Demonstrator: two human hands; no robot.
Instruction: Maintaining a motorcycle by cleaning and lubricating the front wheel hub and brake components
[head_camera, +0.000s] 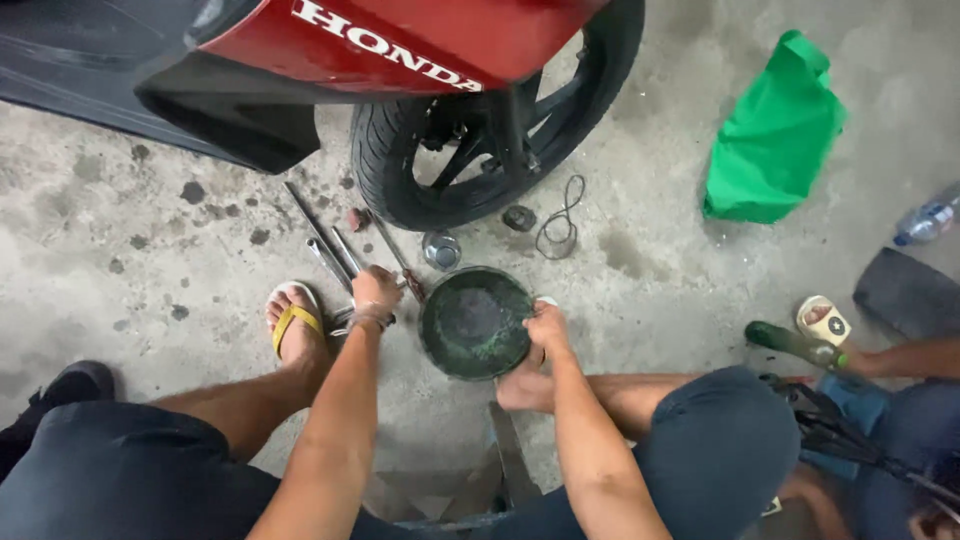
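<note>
Head view: left hand (375, 290) closed among metal tools (335, 255), right hand (545, 325) gripping dark round pan (475, 322) rim.

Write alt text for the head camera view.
A person squats on a concrete floor; the right hand grips the rim of a dark green pan, and the left hand reaches among metal tools. A red scooter with its wheel stands ahead, a green bag to the right.

Even, diffuse daylight; moderately bright. Shadows soft, darkest beneath red fairing (400, 40) at floor's far-left edge. No glare; mild sheen on fairing only. Slight softness throughout, compression blur. Wide-angle stretch toward frame corners; near legs slightly unsharp.
</note>
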